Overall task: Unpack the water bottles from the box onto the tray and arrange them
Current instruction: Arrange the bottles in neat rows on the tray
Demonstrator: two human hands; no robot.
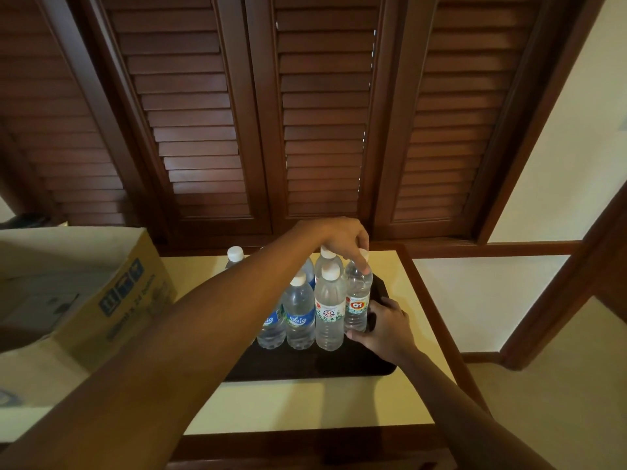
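Observation:
Several clear water bottles with white caps stand upright close together on a dark tray (339, 366) on the cream table. My left hand (342, 237) reaches across from the left and grips the cap and neck of the rightmost bottle (357, 300), the one with a red and white label. My right hand (385, 329) is wrapped around that bottle's base at the tray's right side. Two blue-labelled bottles (300, 317) and a green-labelled bottle (329, 313) form the front row. One more bottle (234, 256) shows behind my left forearm. The cardboard box (84, 300) sits at the left.
The table has a dark wooden rim (431, 300), and its right edge lies close to the tray. Wooden louvred shutters (305, 130) rise behind the table. Bare cream tabletop (305, 405) lies in front of the tray.

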